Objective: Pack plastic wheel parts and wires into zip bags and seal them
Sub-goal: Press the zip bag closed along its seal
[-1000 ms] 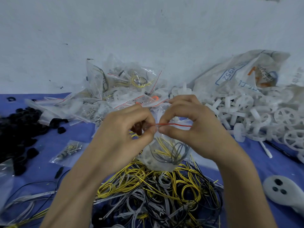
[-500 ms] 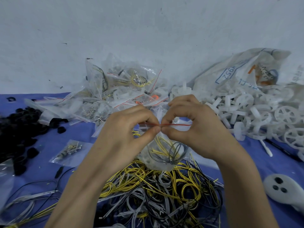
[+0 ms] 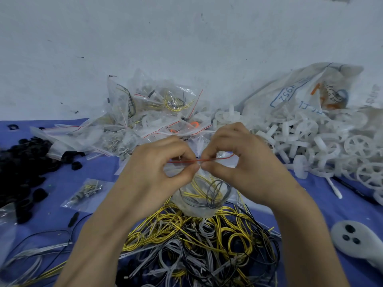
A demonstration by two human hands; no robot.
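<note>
Scuffed white wall (image 3: 186,38) backs the blue-covered bench (image 3: 99,168). White plastic wheel parts (image 3: 323,146) heap to the right of my hands, and coiled yellow, grey and black wires (image 3: 207,235) tangle just below them. Filled bags (image 3: 157,112) pile up beyond my fingers. Between both hands hangs a clear zip bag (image 3: 203,195) with wire coils inside; my left hand (image 3: 153,175) and right hand (image 3: 244,168) pinch its red seal strip (image 3: 219,158), thumbs nearly touching.

Small-parts packing workshop: a blue-covered bench (image 3: 99,168) against a scuffed white wall (image 3: 186,48) carries bulk heaps of plastic wheels (image 3: 323,146), coiled wires (image 3: 207,241) and filled zip bags (image 3: 157,112).
</note>
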